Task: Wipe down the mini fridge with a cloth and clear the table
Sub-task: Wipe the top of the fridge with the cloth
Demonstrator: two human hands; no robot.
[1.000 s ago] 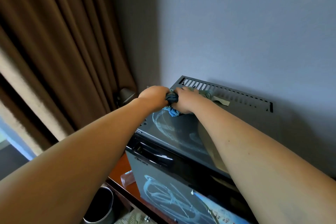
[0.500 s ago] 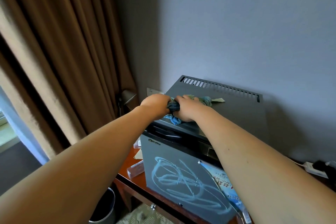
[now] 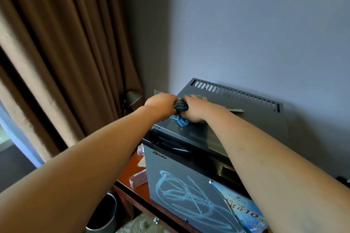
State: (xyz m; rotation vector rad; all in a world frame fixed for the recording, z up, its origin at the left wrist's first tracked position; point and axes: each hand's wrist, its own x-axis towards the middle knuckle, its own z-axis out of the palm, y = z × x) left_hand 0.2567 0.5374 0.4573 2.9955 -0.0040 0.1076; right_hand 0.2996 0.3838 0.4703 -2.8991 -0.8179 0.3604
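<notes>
Both hands [image 3: 178, 107] slid the cloth [image 3: 180, 114] back toward the fridge top's front-left corner

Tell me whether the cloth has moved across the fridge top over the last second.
Cannot tell. The camera shifted between pictures. Against the vent slots, the cloth sits at about the same front-left spot on the mini fridge, gripped by the left hand and right hand.

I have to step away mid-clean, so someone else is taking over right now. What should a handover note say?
Left hand and right hand both grip the bunched blue cloth on the mini fridge top, front-left corner.
Done: nothing confirmed; the top is being wiped.
Left: white scribbles on the fridge door; a leaflet against it; clear plastic packaging on the wooden table; a paper scrap on the fridge top.
</notes>
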